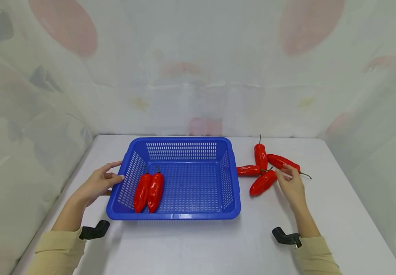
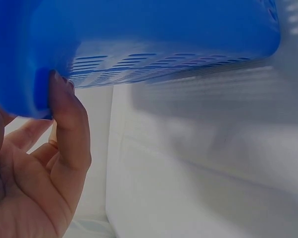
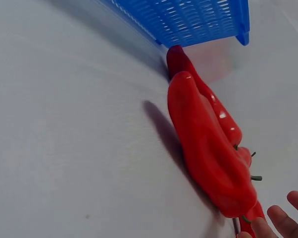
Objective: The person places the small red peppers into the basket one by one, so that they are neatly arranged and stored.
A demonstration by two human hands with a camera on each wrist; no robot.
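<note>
A blue plastic basket [image 1: 173, 216] stands on the white table with two red chili peppers [image 1: 155, 192] lying in its left part. My left hand [image 1: 99, 182] grips the basket's left rim, and in the left wrist view its fingers [image 2: 70, 131] curl against the rim's edge. To the right of the basket, my right hand [image 1: 292, 189] hovers by a group of several red peppers, its fingers apart. Its fingertips are close to the end of the front pepper [image 1: 263, 183]; in the right wrist view they appear beside that pepper [image 3: 208, 148], with no grip visible.
Behind the front pepper lie an upright-pointing pepper [image 1: 260, 156], one pepper [image 1: 248, 170] against the basket's right side, and another pepper [image 1: 280, 161] reaching behind my right hand. A patterned pale curtain [image 1: 184, 103] hangs behind the table [image 1: 198, 248].
</note>
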